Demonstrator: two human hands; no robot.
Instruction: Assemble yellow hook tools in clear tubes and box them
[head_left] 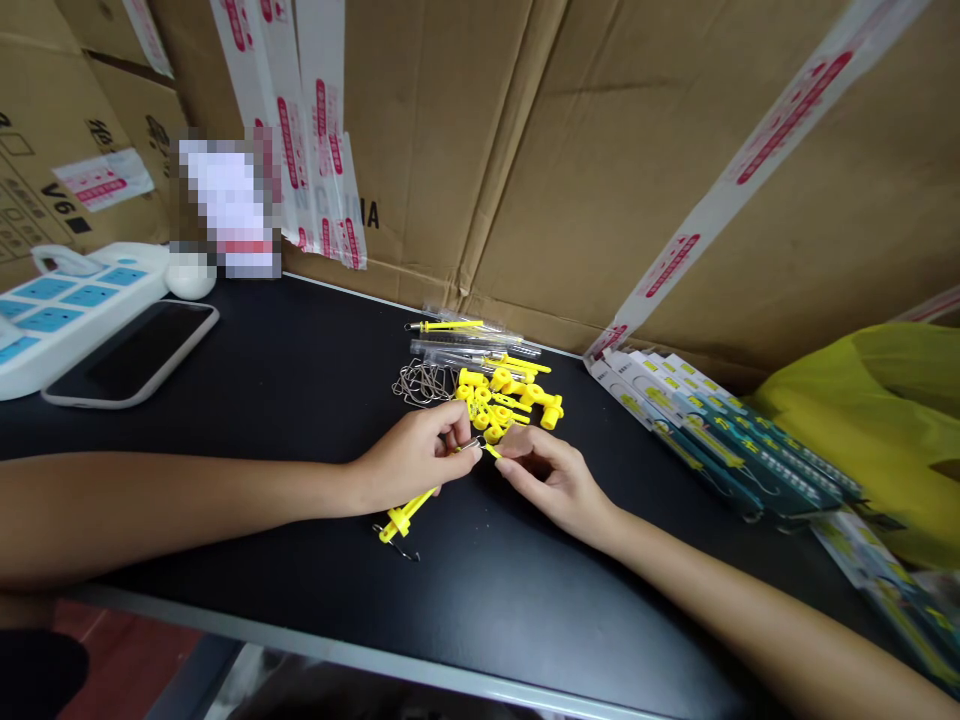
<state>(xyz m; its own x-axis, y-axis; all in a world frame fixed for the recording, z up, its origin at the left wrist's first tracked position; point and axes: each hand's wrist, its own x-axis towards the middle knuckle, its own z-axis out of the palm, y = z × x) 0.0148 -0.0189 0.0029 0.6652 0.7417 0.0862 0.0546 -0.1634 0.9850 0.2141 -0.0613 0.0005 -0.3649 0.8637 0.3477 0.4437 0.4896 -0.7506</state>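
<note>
My left hand (416, 455) is closed, pinching a small metal piece (474, 443) that looks like a spring end. Facing it, my right hand (551, 480) pinches a thin yellow plastic strip (492, 451), its tip at the metal piece. Whether the two are hooked together is too small to tell. A yellow plastic rod with a collar (400, 520) sticks out below my left hand, a wire hook (409, 555) at its lower end; its upper end is hidden behind the hand. Just beyond my fingers lies a heap of yellow plastic parts (517, 395).
Wire hooks (424, 383) and clear tubes (465, 350) lie behind the heap. Carded packs (712, 430) and a yellow bag (862, 430) stand right. A phone (135, 350) and white power strip (90, 290) sit left. Cardboard boxes (450, 150) wall the black table's back.
</note>
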